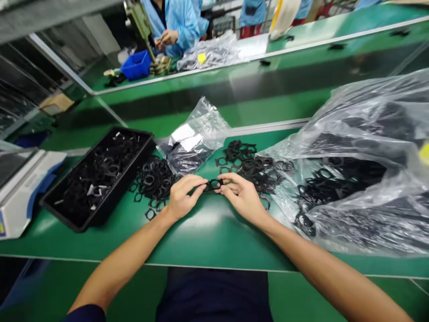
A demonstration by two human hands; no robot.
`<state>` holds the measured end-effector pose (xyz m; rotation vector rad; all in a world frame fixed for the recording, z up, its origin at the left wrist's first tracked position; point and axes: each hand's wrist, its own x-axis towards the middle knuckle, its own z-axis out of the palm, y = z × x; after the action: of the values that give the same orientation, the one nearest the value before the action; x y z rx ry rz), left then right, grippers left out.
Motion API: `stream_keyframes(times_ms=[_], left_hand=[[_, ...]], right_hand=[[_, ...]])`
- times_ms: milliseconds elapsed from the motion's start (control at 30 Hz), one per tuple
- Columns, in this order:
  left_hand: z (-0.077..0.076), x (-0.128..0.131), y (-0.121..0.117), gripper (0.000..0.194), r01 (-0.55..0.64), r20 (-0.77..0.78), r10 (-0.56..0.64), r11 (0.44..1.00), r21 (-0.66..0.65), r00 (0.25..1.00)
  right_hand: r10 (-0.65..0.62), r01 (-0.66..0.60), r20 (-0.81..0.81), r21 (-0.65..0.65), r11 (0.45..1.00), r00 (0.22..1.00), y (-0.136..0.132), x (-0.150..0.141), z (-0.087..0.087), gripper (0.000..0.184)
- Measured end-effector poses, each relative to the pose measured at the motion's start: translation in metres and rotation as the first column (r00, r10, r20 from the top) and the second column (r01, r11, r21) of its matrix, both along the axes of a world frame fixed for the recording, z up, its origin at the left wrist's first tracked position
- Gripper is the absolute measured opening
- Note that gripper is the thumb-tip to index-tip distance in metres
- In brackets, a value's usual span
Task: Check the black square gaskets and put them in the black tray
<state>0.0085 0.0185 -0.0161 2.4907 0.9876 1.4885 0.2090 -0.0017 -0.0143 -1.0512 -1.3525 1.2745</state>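
Between my two hands is a small black ring-shaped part (215,184) with tabs at its sides, held just above the green table (201,241). My left hand (184,194) pinches its left end between thumb and fingers. At the other end, the thumb and fingertips of my right hand (243,197) are closed on it. A heap of similar black ring parts (156,179) lies by my left hand. Behind my right hand spreads another pile of black ring parts (250,163), reaching toward the mouth of a large clear plastic bag (362,214).
A black tray (97,179) of black parts and scraps stands at left, beside a white-and-blue device (30,188). A small clear bag (197,134) with white labels lies ahead. Beyond the divider, a person in blue (181,27) works near a blue bin (136,65).
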Motion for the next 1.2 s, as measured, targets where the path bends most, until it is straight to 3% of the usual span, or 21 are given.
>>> stream_keyframes(times_ms=[167,367,633,1200], left_hand=[[-0.0006,-0.0020,-0.0053,0.007,-0.009,0.022,0.010,0.999,-0.039,1.000],[-0.0053,-0.0013,-0.0049,0.007,0.056,0.037,-0.053,0.994,-0.095,0.998],[-0.0094,-0.0040,-0.0032,0.016,0.048,0.007,-0.047,0.989,-0.138,0.999],[-0.0067,-0.0039,-0.0040,0.010,0.067,0.028,-0.064,0.988,-0.142,0.998]], right_hand=[[0.050,-0.052,-0.020,-0.105,0.993,0.999,-0.0019,-0.0004,0.0008,0.028],[0.151,-0.150,-0.006,-0.137,0.979,0.989,-0.0035,-0.0001,0.0029,0.033],[0.247,-0.238,0.043,-0.147,0.960,0.968,-0.0047,-0.0017,-0.0001,0.048],[0.202,-0.192,0.098,-0.108,0.976,0.974,-0.0080,-0.0048,0.0023,0.041]])
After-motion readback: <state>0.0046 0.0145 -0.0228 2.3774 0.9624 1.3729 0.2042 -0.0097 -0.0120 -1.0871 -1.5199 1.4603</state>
